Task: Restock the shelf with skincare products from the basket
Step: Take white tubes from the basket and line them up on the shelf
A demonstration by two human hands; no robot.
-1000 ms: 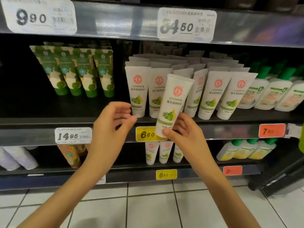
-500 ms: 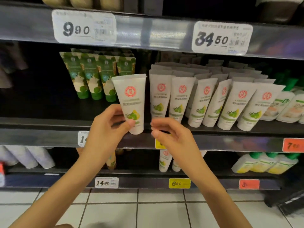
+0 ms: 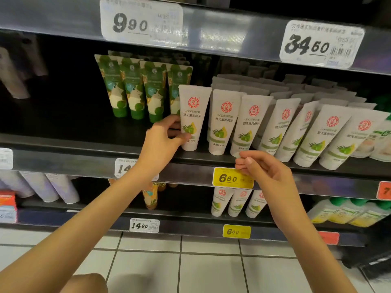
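We judge the placing step nearly done. The left hand (image 3: 163, 136) pinches the white tube (image 3: 193, 115) low on its body, which stands cap down on the shelf (image 3: 84, 157) at 9 o'clock of the matching row (image 3: 224, 121). The right hand (image 3: 264, 172), at 5 o'clock of the tube, hangs loosely curled and holds nothing. The next move calls for a release without tipping the neighbouring tubes. The basket is out of view, and the rear rows are too dark to count.

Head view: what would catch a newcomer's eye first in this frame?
The left hand grips a white tube at the left end of a row of matching white tubes on the middle shelf, beside green tubes. The right hand hovers loosely curled, empty, before a yellow price tag.
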